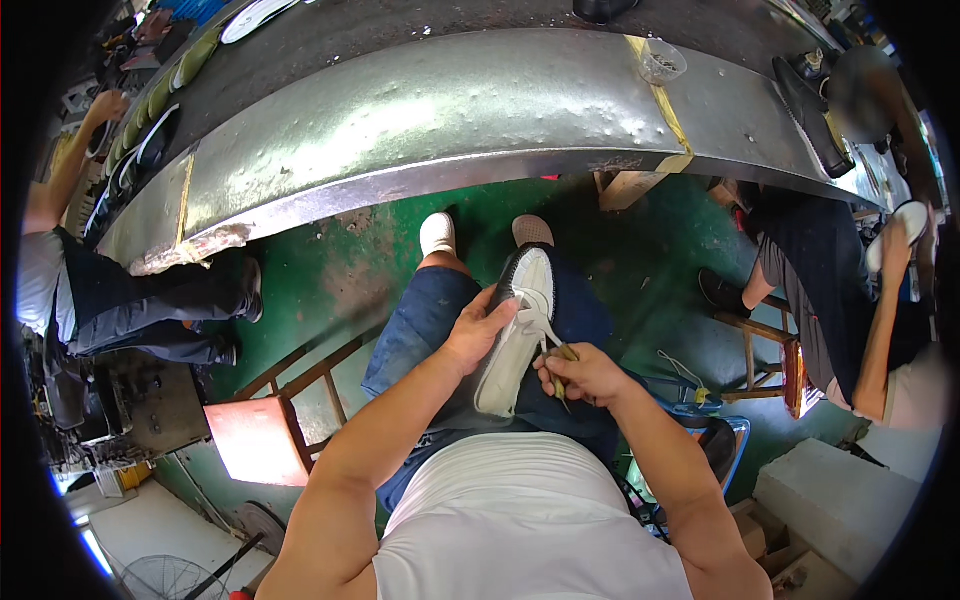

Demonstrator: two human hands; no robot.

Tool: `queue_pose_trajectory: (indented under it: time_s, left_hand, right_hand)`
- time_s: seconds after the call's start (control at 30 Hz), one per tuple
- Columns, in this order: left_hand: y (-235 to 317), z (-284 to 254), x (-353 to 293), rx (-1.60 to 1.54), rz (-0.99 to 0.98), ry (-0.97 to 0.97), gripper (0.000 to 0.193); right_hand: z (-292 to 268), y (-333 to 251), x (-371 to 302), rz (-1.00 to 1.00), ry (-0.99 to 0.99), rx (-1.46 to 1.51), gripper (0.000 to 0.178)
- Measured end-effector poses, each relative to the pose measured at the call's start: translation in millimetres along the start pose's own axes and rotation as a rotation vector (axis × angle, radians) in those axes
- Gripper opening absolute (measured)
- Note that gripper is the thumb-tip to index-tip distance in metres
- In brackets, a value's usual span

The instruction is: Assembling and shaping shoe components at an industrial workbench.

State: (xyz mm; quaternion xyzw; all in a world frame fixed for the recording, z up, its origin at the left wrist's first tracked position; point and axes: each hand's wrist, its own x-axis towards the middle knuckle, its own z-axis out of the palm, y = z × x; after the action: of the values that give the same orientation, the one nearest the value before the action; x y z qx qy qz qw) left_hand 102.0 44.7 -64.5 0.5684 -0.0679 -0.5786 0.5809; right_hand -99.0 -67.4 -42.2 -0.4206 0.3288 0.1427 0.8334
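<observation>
A shoe (492,378) with a cream upper and a dark stitched edge lies over my lap, its rounded toe pointing away from me. My left hand (482,332) grips it by the side, thumb across the upper. Close beside the shoe's right side, my right hand (582,375) is closed around a thin tool with a brownish-yellow handle (567,352); its pointed end shows below the fingers, and its exact kind is unclear. A pale lace (543,325) runs from the shoe's opening toward the right fingers.
A metal-covered bench (420,110) curves across ahead of my knees, with a clear cup (662,62) of small bits on it. People sit at work on both sides, one with a hand on a white shoe (905,228). A stool (262,440) stands at left; boxes (835,500) lie lower right.
</observation>
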Motion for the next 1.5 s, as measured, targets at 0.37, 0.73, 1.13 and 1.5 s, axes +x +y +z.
queue_pose_trajectory:
  time_s: [0.37,0.73,1.13,1.5]
  left_hand:
    - [28,21,-6,0.321,-0.110,0.094,0.064]
    - [32,20,-2,0.530,-0.182,-0.019,0.083]
    - [65,27,-4,0.520,-0.429,-0.050,0.083]
    - [36,1,13,0.425,-0.314,-0.121,0.089]
  right_hand:
    - [-18,-65,-46,-0.028,0.134,-0.425,0.034]
    - [-7,-73,-15,-0.223,0.288,-1.022,0.038]
    - [26,-45,-67,-0.173,0.083,-1.298,0.052]
    - [22,-17,-35,-0.409,0.242,-1.270,0.023]
